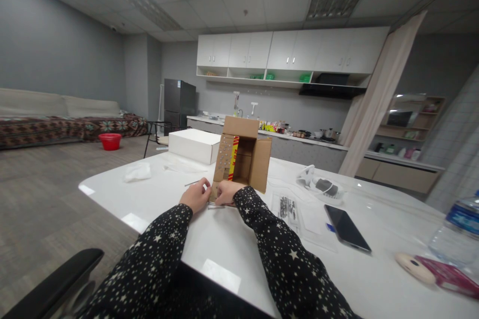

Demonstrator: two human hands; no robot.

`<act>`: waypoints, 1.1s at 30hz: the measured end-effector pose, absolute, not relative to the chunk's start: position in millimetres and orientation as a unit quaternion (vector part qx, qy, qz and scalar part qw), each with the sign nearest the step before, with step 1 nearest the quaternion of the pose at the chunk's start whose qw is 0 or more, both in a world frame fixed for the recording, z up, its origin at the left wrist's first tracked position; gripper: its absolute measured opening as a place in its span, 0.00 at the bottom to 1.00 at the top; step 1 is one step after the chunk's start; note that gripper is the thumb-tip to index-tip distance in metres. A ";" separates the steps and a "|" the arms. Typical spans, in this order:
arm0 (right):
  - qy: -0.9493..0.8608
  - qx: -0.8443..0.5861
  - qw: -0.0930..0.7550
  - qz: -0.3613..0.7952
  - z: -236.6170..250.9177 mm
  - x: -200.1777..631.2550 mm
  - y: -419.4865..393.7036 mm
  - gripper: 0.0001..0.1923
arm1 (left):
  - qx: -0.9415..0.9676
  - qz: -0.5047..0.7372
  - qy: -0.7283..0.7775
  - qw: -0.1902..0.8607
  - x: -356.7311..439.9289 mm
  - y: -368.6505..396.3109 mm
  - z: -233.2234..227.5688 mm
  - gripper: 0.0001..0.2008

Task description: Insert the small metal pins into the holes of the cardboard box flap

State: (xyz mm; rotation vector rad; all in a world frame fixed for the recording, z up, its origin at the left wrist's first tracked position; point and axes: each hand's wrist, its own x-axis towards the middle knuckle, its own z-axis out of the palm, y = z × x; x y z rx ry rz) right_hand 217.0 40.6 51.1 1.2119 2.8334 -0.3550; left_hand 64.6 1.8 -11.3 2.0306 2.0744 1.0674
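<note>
While the open cardboard box (242, 157) lies on its side near the table's (157, 199) near edge, the left hand (195, 195) and right hand (226, 191) pinch its lower flap, fingers closed on it.

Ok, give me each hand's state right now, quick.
Left hand: on the table at the near edge of the cardboard box; grip cannot be told.
Right hand: at the box's near flap; grip cannot be told.

Home kitchen-living room: wall cabinets (292, 50), fridge (179, 102), sofa (56, 114).
</note>
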 end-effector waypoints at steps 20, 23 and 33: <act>0.863 0.410 -0.137 -0.262 43.9 248.1 85.3 0.04 | 0.651 0.354 0.670 0.034 61.7 4.3 -20.5 0.09; 0.858 0.412 -0.147 -0.270 43.5 248.7 87.4 0.05 | 0.652 0.353 0.671 0.035 61.2 3.7 -20.2 0.09; 0.856 0.411 -0.166 -0.266 42.9 248.9 88.5 0.06 | 0.654 0.351 0.669 0.036 61.3 3.3 -19.6 0.09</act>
